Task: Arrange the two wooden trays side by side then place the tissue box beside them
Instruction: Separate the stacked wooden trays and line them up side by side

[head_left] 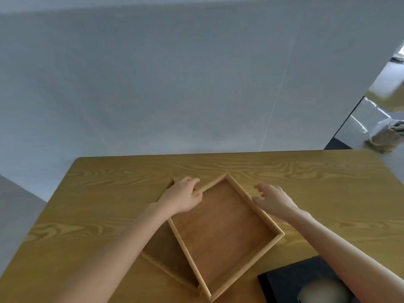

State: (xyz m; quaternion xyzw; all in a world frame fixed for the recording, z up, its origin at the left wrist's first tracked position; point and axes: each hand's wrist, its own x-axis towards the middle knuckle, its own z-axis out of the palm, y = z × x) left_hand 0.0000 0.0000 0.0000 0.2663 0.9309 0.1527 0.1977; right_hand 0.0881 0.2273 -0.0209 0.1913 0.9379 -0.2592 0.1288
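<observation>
Two wooden trays lie stacked askew on the table. The upper tray (220, 228) is turned like a diamond and rests on the lower tray (166, 252), of which only a left part shows. My left hand (183, 196) grips the upper tray's far-left rim. My right hand (273, 199) hovers with spread fingers just outside the upper tray's right rim; I cannot tell if it touches. A black tissue box (290, 281) with a blurred pale opening sits at the near right, partly under my right forearm.
The wooden table (328, 182) ends at a grey wall close behind. Past its far right corner stands a plastic-wrapped bundle (387, 136) on a pale surface. Bare tabletop lies left and right of the trays.
</observation>
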